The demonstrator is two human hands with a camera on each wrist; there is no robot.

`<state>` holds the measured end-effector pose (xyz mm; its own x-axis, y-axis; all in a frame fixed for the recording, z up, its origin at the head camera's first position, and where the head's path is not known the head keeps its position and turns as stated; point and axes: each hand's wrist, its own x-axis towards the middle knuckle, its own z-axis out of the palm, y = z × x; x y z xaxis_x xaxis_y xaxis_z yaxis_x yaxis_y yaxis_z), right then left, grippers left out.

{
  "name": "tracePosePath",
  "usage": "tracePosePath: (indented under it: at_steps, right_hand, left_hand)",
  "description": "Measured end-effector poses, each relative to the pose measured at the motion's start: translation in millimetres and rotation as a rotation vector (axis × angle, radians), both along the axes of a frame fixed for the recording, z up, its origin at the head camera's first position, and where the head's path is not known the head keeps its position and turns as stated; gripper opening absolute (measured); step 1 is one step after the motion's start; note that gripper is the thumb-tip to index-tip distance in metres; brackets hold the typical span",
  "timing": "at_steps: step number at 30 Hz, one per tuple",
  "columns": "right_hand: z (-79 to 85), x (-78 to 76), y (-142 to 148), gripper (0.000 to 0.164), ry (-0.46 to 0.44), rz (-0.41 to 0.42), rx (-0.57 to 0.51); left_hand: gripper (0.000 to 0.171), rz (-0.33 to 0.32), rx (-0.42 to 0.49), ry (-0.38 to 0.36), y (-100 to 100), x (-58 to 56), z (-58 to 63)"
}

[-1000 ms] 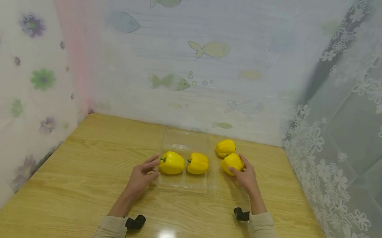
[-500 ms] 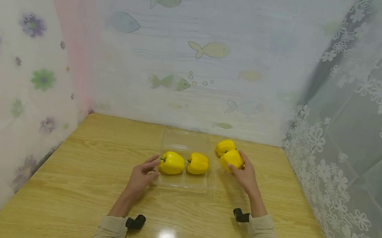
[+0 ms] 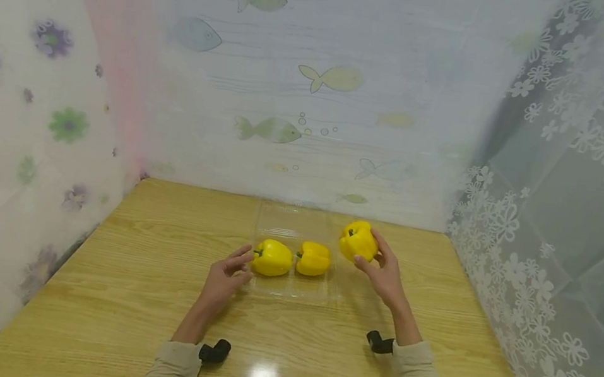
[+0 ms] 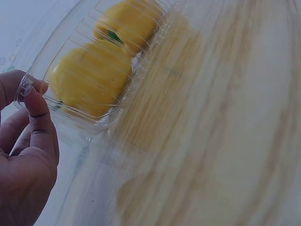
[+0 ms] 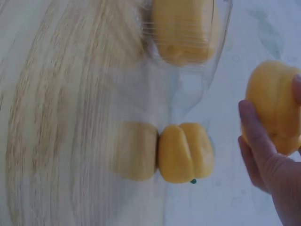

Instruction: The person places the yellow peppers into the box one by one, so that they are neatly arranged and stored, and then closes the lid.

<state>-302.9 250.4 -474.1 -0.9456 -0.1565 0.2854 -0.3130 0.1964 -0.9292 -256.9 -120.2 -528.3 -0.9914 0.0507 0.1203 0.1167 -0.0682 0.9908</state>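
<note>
My right hand [image 3: 386, 281] grips a yellow bell pepper [image 3: 361, 245], holding it above the table, clear of the surface in the right wrist view. Another yellow bell pepper [image 5: 186, 153] stands on the table below; in the head view the held one hides most or all of it. Two more yellow bell peppers, a left one [image 3: 273, 258] and a right one [image 3: 313, 259], lie side by side in a clear plastic clamshell container [image 3: 266, 288] whose lid is folded back. Thumb and finger of my left hand [image 4: 30, 141] pinch the container's left edge.
Under everything is a wood-grain table [image 3: 166, 260]. A fish-print curtain [image 3: 314, 139] hangs along its back edge, with flowered sheets at the left and right. Each wrist carries a black camera mount, the left mount [image 3: 215, 351] and the right mount [image 3: 380, 342].
My right hand has lifted its bell pepper and moved it slightly left and away, tilting it so the stem now shows, in front of the rear pepper. The left hand has stayed put.
</note>
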Motion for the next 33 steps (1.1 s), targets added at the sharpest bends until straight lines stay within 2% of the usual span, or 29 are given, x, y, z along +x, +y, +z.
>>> tracePosePath:
  at_steps: [7, 13, 25, 33]
  right_hand:
    - [-4.6, 1.8, -9, 0.076, 0.062, 0.128, -0.098]
    - [-10.7, 3.2, -19, 0.075, 0.083, 0.178, -0.149]
    - [-20.7, 8.8, -45, 0.073, 0.094, 0.183, 0.010]
    - [-21.0, 9.5, -62, 0.073, 0.115, 0.247, 0.088]
  left_hand:
    - [0.040, 0.004, -0.001, 0.015, 0, 0.3, 1.2]
    - [0.041, 0.004, 0.007, 0.015, 1, 0.8, 2.2]
    - [0.041, -0.010, 0.014, 0.026, 1, 2.1, 2.4]
    - [0.041, -0.002, 0.006, 0.036, 1, 3.8, 4.0]
